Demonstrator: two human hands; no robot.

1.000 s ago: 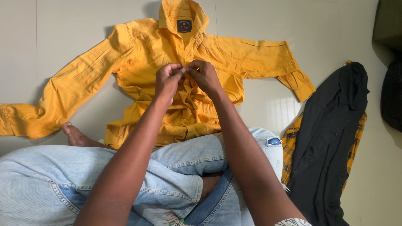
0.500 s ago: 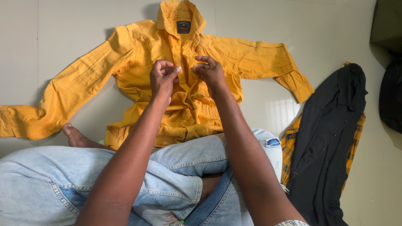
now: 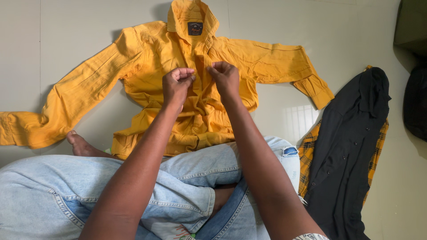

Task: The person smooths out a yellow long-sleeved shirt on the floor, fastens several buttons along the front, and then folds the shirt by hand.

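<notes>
Nearest the camera: crossed legs in light blue jeans (image 3: pixel 187 186), person seated on a pale tiled floor (image 3: pixel 71 40). 1 bare foot (image 3: pixel 80 144) shows at the left, just beside the lower edge of the yellow shirt (image 3: pixel 147 58).

Both forearms reach forward over the knees. Left hand (image 3: pixel 177 84) and right hand (image 3: pixel 226 78) sit side by side over the middle of the shirt front, near each other but apart. Each hand is curled, fingertips pinched on the shirt's fabric at the placket, 1 edge per hand. Whether a button lies between the fingers cannot be told.

The yellow shirt lies flat on the floor, front up, collar pointing away from the person, both sleeves spread out wide to the sides. Lower half is rumpled and bunched against the knees.

Right of the legs: a black shirt (image 3: pixel 351 146) laid over a yellow-and-black plaid shirt (image 3: pixel 309 153), well apart from the hands. Far right edge: dark items (image 3: pixel 416 102), too cropped to identify.
</notes>
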